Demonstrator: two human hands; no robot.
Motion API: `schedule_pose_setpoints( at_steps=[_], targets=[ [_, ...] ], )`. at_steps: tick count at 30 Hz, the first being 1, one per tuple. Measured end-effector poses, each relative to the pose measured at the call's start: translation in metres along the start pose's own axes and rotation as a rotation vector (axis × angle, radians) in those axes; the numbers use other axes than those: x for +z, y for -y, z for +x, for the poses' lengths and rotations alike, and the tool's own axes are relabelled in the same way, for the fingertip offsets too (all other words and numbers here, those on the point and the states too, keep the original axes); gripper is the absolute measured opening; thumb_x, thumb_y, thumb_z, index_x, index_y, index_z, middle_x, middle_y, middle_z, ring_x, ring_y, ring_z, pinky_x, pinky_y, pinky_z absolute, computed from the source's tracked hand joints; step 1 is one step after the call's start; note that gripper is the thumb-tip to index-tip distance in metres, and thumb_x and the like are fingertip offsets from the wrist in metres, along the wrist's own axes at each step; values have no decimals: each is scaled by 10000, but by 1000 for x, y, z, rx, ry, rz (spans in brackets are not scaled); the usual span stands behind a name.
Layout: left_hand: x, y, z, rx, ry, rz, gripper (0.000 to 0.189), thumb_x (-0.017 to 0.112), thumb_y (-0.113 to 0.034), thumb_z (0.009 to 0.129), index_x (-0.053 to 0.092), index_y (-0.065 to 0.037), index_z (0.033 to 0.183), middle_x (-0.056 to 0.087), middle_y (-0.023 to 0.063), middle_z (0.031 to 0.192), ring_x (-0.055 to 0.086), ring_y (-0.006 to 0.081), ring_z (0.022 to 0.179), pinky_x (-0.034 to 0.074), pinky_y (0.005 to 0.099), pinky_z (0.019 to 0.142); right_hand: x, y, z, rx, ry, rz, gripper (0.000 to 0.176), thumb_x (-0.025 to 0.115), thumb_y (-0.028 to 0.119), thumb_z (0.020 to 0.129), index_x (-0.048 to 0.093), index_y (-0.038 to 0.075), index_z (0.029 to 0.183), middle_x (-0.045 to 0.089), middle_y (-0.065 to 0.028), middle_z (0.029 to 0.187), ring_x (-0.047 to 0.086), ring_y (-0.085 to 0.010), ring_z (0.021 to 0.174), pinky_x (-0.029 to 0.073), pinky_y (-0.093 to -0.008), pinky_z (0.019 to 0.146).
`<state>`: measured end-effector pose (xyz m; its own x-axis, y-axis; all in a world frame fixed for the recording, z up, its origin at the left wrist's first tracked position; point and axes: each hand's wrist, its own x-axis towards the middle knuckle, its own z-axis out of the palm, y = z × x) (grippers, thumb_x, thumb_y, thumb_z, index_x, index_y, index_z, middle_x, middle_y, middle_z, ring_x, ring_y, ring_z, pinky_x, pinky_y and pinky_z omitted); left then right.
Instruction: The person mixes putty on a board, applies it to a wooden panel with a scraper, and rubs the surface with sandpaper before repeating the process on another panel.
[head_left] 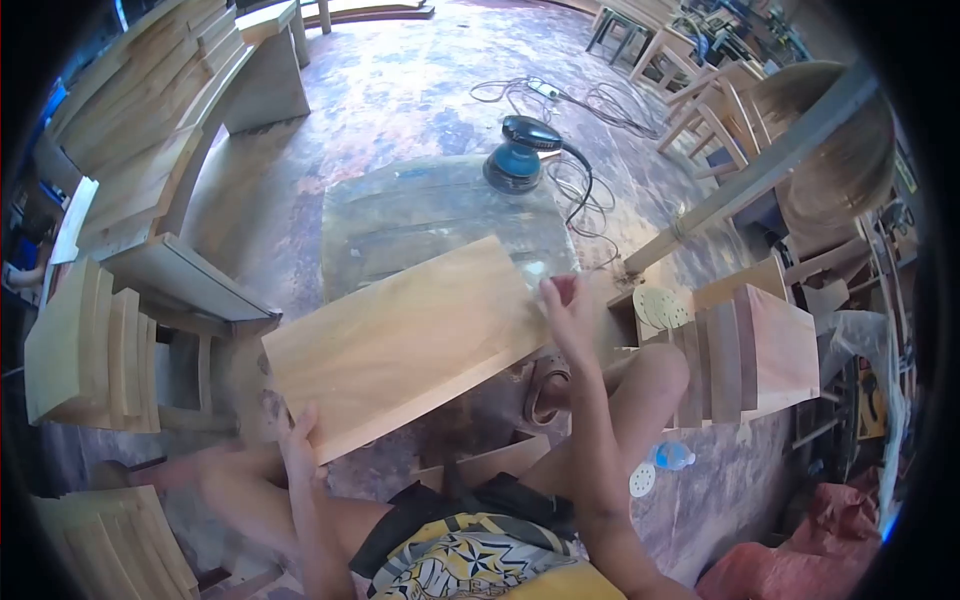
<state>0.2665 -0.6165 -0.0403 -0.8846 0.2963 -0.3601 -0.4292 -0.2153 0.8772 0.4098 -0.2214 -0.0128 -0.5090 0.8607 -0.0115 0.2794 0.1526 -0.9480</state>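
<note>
A flat, pale wooden board lies tilted across the front of my lap, its far edge over a low, cloth-like covered surface. My left hand grips the board's near left corner, with the thumb on top. Just off the board's right edge is my right hand, raised with its fingers curled in; whether anything small is between them is hidden. A blue and black orbital sander stands upright on the covered surface beyond the board, its cable trailing right.
Stacked boards stand at my left and right, with perforated sanding discs by the right stack. A water bottle lies on the floor. A slanting post rises at right, near wooden chairs. Cables cross the floor.
</note>
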Motion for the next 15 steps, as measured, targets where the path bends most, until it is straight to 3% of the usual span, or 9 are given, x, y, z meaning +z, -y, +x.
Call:
schedule_pose_setpoints(
  at_steps=[2, 5, 7, 9, 11, 13, 15],
  targets=[
    [22, -5, -3, 63, -78, 49, 478, 645, -128, 922, 475, 23, 1343, 616, 129, 1216, 606, 221, 1115, 487, 348, 965, -10, 15, 15, -203, -89, -277, 249, 643, 215, 958, 653, -32, 996, 705, -110, 842, 674, -178, 789, 526, -324, 714],
    [37, -6, 17, 14, -72, 192, 575, 684, -154, 908, 451, 22, 1403, 579, 138, 1295, 564, 242, 1190, 438, 352, 1023, -8, 54, 28, -287, 50, -72, 237, 661, 208, 939, 683, -19, 874, 700, -102, 727, 673, -168, 684, 518, -336, 622],
    [46, -1, 39, -11, -104, 313, 622, 702, -176, 901, 434, 19, 1428, 566, 146, 1321, 542, 250, 1221, 412, 354, 1050, -4, 64, 36, -288, 120, -144, 211, 669, 190, 930, 684, -13, 874, 697, -114, 717, 677, -187, 665, 515, -342, 608],
    [45, 20, 71, 423, -241, 918, 668, 717, -188, 894, 415, 19, 1452, 525, 159, 1391, 493, 266, 1289, 376, 363, 1088, 3, 73, 42, -290, 208, -202, 185, 676, 172, 921, 685, -7, 874, 695, -125, 707, 680, -205, 647, 513, -348, 595],
    [46, 19, 100, 417, -138, 849, 677, 718, -179, 891, 406, 29, 1456, 487, 170, 1434, 453, 283, 1331, 348, 375, 1113, 10, 78, 41, -436, 141, -213, 141, 694, 147, 898, 677, 10, 867, 683, -142, 716, 686, -245, 659, 514, -362, 607],
    [52, 15, 114, 420, -16, 788, 687, 718, -169, 888, 398, 38, 1460, 448, 181, 1478, 412, 300, 1373, 321, 386, 1138, 12, 75, 38, -448, 147, -190, 132, 704, 139, 881, 673, 13, 858, 678, -150, 718, 682, -267, 663, 515, -370, 609],
    [72, -3, 115, 253, 194, 472, 678, 711, -146, 887, 397, 50, 1454, 379, 210, 1524, 352, 333, 1417, 282, 410, 1168, 7, 78, 26, -423, 210, -264, 98, 740, 108, 818, 668, 41, 828, 672, -152, 728, 678, -293, 675, 517, -387, 612]
  ],
)
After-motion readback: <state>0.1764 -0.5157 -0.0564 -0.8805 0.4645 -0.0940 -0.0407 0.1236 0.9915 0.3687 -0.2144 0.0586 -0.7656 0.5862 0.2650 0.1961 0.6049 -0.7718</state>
